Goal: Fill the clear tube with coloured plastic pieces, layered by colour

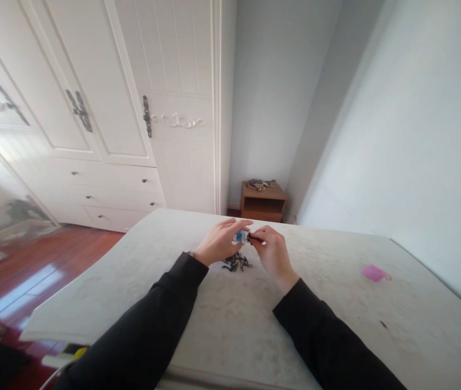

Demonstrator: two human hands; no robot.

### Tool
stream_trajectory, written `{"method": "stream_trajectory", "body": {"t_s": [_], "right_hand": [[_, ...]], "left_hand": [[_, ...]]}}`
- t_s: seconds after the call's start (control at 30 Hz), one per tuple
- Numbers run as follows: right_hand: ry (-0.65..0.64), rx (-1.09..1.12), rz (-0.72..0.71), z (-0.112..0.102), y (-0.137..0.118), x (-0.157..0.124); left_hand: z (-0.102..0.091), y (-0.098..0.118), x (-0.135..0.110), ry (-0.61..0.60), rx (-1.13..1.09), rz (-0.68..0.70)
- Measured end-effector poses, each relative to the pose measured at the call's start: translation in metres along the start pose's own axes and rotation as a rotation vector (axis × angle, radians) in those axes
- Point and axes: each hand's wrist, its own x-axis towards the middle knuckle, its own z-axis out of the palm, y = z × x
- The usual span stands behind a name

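Observation:
A small clear bottle (239, 236) with a blue label lies sideways in the grip of my left hand (219, 241), its mouth turned to the right. At that mouth, my right hand (274, 254) pinches a small black piece (251, 236); its kind is too small to make out, and the fingers partly cover it. Just below both hands, a loose pile of thin black pieces (237, 262) with loops and strands rests on the white mottled surface (230, 319). The top of the pile is partly hidden by my left hand.
A pink pouch-like item (375, 273) lies on the surface at the right, with a small dark bit (383, 324) nearer me. Beyond the far edge stand a white wardrobe (185, 173) and a brown nightstand (263, 193) with patterned cloth on top. A wall (417, 151) borders the right.

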Motion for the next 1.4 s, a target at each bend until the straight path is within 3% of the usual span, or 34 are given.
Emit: {"method": "stream_trajectory", "body": {"t_s": [0.2, 0.43, 0.67, 0.8, 1.03, 1.23, 1.4], "right_hand": [[-0.018, -0.035, -0.036, -0.001, -0.008, -0.001], [0.053, 0.051, 0.094, -0.004, -0.014, 0.000], [-0.018, 0.059, -0.066, -0.002, -0.011, 0.000], [-0.091, 0.016, -0.083, -0.004, -0.011, -0.002], [-0.090, -0.008, -0.095, -0.010, -0.008, 0.001], [-0.011, 0.203, 0.059, -0.014, -0.011, 0.003], [0.049, 0.058, 0.009, -0.017, -0.011, 0.003]], "left_hand": [[0.001, 0.004, 0.001, 0.038, -0.062, -0.048], [0.005, 0.005, -0.001, 0.074, -0.097, -0.058], [0.007, 0.002, -0.002, 0.118, -0.098, -0.068], [0.007, 0.001, -0.002, 0.128, -0.113, -0.088], [0.008, 0.001, -0.002, 0.153, -0.144, -0.091], [0.007, 0.005, -0.001, 0.124, -0.172, -0.067], [0.007, 0.012, -0.001, 0.116, -0.170, -0.037]]}}
